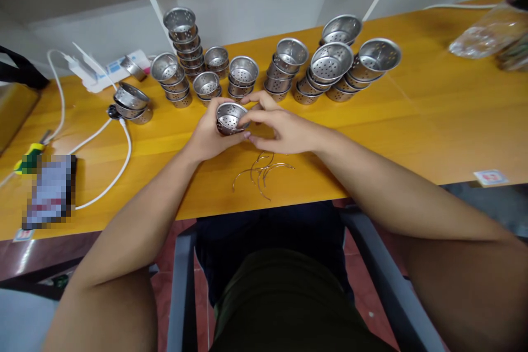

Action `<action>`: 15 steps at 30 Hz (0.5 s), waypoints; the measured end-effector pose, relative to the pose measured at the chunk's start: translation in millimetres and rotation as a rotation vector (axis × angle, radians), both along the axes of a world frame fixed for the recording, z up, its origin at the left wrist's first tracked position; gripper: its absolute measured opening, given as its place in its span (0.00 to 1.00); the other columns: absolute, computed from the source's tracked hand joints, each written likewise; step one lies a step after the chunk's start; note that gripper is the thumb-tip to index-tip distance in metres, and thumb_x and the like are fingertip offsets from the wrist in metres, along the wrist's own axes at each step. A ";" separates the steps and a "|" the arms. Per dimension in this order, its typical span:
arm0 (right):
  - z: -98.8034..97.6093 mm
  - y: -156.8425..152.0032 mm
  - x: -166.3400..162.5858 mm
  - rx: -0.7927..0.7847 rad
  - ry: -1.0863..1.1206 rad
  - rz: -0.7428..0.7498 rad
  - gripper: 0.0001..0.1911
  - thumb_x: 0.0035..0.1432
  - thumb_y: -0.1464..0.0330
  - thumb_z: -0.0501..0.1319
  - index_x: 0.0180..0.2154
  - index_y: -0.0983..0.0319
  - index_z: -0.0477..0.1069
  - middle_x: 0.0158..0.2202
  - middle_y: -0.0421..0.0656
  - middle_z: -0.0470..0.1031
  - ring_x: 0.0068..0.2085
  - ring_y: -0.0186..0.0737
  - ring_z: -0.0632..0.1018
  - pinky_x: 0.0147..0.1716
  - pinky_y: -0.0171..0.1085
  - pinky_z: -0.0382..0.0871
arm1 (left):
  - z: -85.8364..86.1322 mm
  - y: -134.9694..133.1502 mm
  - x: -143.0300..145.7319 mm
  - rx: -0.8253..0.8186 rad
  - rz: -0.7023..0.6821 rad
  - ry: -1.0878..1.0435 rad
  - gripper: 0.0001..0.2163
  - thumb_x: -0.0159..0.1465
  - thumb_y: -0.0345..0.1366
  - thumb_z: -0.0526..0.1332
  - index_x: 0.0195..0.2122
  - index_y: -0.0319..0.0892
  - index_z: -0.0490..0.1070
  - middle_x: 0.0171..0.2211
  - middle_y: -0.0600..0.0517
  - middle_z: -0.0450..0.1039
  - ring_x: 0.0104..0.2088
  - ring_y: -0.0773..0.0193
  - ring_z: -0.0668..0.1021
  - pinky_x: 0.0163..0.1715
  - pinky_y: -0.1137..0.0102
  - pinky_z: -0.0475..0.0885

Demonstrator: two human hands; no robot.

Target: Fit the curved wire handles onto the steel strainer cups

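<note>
My left hand [206,133] is wrapped round a small perforated metal strainer cup [229,114], its open mouth turned up towards me. From the other side, my right hand [286,127] bends its fingers over the rim, with index finger and thumb at the cup's right edge. Whether those fingertips also pinch something small is hidden. Just below the hands, several thin curved metal wires [264,169] lie loose on the wooden table [437,121]. Behind the hands stand stacks of similar strainer cups [291,54], some leaning.
At the left, a tilted stack of cups [131,96] sits beside white cables [130,146] and a power strip [97,80]. A screwdriver [31,157] and a blurred-out device [49,190] lie nearer me. A clear plastic bag [482,33] rests far right.
</note>
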State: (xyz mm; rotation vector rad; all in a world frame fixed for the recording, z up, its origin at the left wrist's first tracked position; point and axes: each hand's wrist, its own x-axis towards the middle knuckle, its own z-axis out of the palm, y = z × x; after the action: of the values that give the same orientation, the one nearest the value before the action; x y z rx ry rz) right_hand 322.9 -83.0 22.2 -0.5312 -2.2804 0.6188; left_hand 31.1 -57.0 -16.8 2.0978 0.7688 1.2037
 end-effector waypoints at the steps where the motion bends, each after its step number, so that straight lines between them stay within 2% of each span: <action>1: 2.3 -0.2 2.5 -0.008 -0.010 0.010 0.22 0.76 0.70 0.74 0.67 0.52 0.86 0.79 0.55 0.70 0.85 0.67 0.73 0.89 0.70 0.72 | 1.9 -1.7 0.3 -0.004 -0.005 0.001 0.46 0.67 0.74 0.86 0.70 0.52 0.71 0.58 0.47 0.87 0.52 0.53 0.91 0.52 0.59 0.87; 6: 7.6 1.8 11.8 -0.021 -0.088 0.062 0.28 0.76 0.70 0.74 0.72 0.49 0.83 0.79 0.53 0.72 0.79 0.62 0.78 0.84 0.64 0.79 | 11.6 -8.5 0.9 -0.036 -0.034 0.032 0.47 0.66 0.76 0.86 0.70 0.49 0.74 0.62 0.43 0.90 0.56 0.50 0.92 0.57 0.57 0.89; 9: 6.2 5.2 13.2 0.024 -0.046 0.064 0.19 0.82 0.67 0.71 0.69 0.50 0.86 0.73 0.52 0.77 0.75 0.61 0.81 0.81 0.64 0.80 | 13.1 -8.7 -0.3 -0.063 -0.078 0.041 0.45 0.67 0.74 0.87 0.70 0.49 0.76 0.62 0.42 0.90 0.57 0.50 0.92 0.58 0.58 0.89; 11: 7.0 6.4 13.4 0.051 0.004 0.052 0.13 0.85 0.63 0.71 0.65 0.50 0.88 0.70 0.52 0.79 0.72 0.61 0.83 0.79 0.64 0.82 | 10.9 -7.2 -1.1 -0.074 -0.115 0.020 0.47 0.66 0.74 0.87 0.72 0.49 0.75 0.67 0.41 0.88 0.63 0.47 0.92 0.64 0.55 0.90; 13: 11.4 6.8 14.2 0.081 0.037 0.008 0.13 0.86 0.58 0.73 0.65 0.49 0.89 0.71 0.52 0.80 0.70 0.63 0.83 0.77 0.66 0.83 | 7.3 -5.5 -2.0 -0.103 -0.142 -0.013 0.51 0.65 0.75 0.88 0.75 0.52 0.72 0.71 0.41 0.84 0.68 0.44 0.91 0.67 0.53 0.90; 15: 20.7 8.8 19.1 0.163 0.089 -0.084 0.15 0.84 0.52 0.76 0.64 0.47 0.91 0.69 0.52 0.81 0.69 0.65 0.83 0.75 0.67 0.84 | 4.2 -4.2 -3.5 -0.149 -0.136 -0.040 0.50 0.65 0.71 0.90 0.77 0.54 0.70 0.72 0.41 0.82 0.67 0.45 0.91 0.62 0.55 0.91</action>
State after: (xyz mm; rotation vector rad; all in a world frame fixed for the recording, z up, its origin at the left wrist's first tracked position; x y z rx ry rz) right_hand 342.0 -74.2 42.9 -0.5062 -2.1890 0.4029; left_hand 27.6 -61.2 -12.6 1.9652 0.6654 1.0779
